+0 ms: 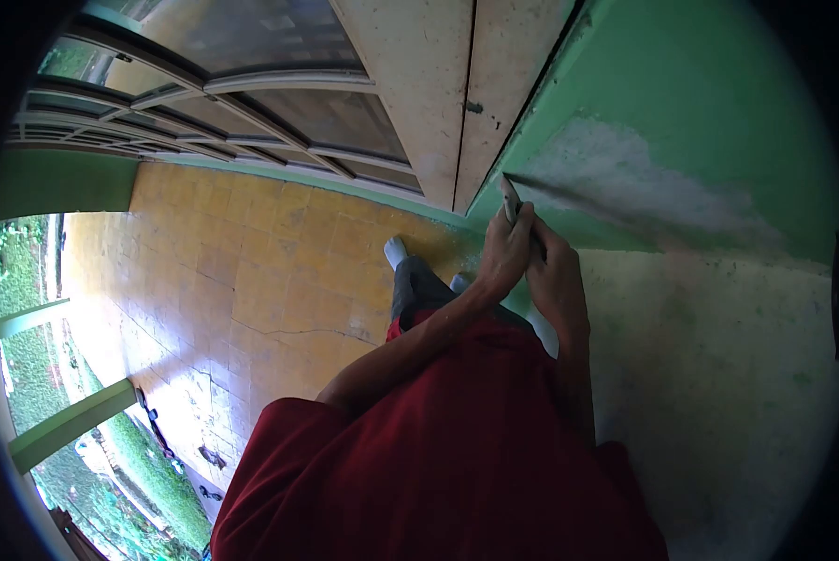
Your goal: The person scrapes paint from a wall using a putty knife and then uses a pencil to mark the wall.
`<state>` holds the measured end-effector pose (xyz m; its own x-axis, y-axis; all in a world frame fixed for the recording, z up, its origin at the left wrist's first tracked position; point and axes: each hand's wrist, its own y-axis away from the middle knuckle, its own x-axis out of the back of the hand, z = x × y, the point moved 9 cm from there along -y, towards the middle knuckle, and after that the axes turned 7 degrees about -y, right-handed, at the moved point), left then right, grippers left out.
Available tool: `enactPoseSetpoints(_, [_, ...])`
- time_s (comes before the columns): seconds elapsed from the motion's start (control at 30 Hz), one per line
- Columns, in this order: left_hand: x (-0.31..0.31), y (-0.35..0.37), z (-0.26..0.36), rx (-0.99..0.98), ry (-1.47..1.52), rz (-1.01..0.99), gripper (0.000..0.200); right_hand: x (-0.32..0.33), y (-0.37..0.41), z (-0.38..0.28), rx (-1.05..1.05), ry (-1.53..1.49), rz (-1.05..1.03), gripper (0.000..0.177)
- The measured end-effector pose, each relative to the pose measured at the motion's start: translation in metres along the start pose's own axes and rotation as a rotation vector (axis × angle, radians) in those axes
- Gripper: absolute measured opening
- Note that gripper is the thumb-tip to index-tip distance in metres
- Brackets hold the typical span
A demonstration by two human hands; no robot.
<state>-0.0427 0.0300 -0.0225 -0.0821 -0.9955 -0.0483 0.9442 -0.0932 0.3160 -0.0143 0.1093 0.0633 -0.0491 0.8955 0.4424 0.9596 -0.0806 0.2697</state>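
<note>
A narrow scraper (510, 194) points at the green wall (700, 75), its light tip close to the edge beside the wooden frame; whether it touches is hard to tell. Wrapped round its handle is my left hand (506, 251). My right hand (557, 276) is closed right beside it, apparently on the lower, dark end of the same tool, though the fingers partly hide this. To the right of the tip, a whitish bare patch (606, 154) shows on the wall. A dark streak, perhaps a shadow, runs from the tip across that patch.
A wooden frame (457, 93) with glass panes (279, 37) borders the wall. Below lies a yellow tiled floor (270, 271) with cracks, where my foot (395, 251) stands. A pale, stained wall section (709, 374) fills the right. Green posts (73, 425) and grass are at far left.
</note>
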Motion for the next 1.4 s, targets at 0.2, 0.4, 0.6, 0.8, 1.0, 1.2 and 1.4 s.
enactPoseSetpoints(0.2, [0.01, -0.012, -0.008, 0.055, 0.204, 0.002, 0.024, -0.009, -0.01, -0.001, 0.028, 0.102, -0.04, 0.036])
enactPoseSetpoints(0.4, [0.004, -0.004, 0.003, 0.027, 0.077, -0.028, 0.023, -0.004, 0.001, -0.006, 0.043, 0.056, 0.008, 0.036])
enactPoseSetpoints(0.6, [0.008, -0.003, 0.007, -0.005, 0.084, 0.005, 0.024, -0.007, -0.002, -0.017, 0.001, 0.074, -0.014, 0.036])
enactPoseSetpoints(0.8, [0.016, -0.003, 0.011, -0.017, 0.086, -0.018, 0.023, -0.016, -0.004, -0.017, 0.021, 0.15, -0.024, 0.037])
enactPoseSetpoints(1.0, [0.013, 0.0, 0.009, -0.037, 0.095, -0.049, 0.027, -0.015, 0.009, -0.012, 0.034, 0.123, 0.012, 0.037])
enactPoseSetpoints(1.2, [-0.004, 0.024, 0.04, -0.067, -0.257, -0.103, 0.049, 0.002, 0.012, 0.032, -0.006, -0.217, 0.058, 0.034])
enactPoseSetpoints(1.4, [-0.02, 0.021, 0.035, -0.285, -0.313, -0.036, 0.071, -0.006, 0.0, 0.075, 0.046, -0.394, 0.015, 0.03])
